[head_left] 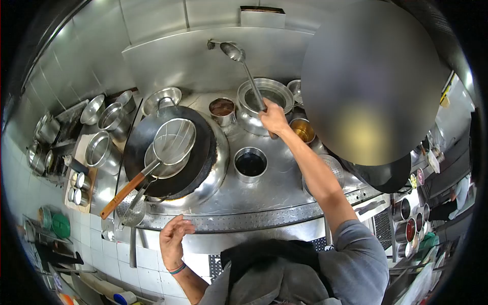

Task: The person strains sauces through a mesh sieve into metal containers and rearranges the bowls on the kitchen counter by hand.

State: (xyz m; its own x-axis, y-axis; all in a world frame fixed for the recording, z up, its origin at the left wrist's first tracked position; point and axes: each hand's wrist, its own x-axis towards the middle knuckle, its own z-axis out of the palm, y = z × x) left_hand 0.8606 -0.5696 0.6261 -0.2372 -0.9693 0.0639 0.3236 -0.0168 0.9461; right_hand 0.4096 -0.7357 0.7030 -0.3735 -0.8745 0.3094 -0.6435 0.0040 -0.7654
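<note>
My right hand [274,118] is closed around the handle of a ladle [251,81], whose bowl is up by the back wall near a small tap [211,44]. Below the handle sits a metal pot [247,119] with a wide rim. My left hand [175,236] is in front of the counter edge, fingers loosely bent and apart, with nothing in it. Nearest to it is a perforated skimmer [131,209]. A wire strainer [175,138] with a wooden handle lies across the black wok [142,145].
Dark liquid fills a metal container [250,165] at mid-counter. Brown sauce stands in another container [222,110], amber liquid in a third [303,131]. Several metal pots [103,150] line the left. A second wok [389,178] sits at right, beside a blurred round area.
</note>
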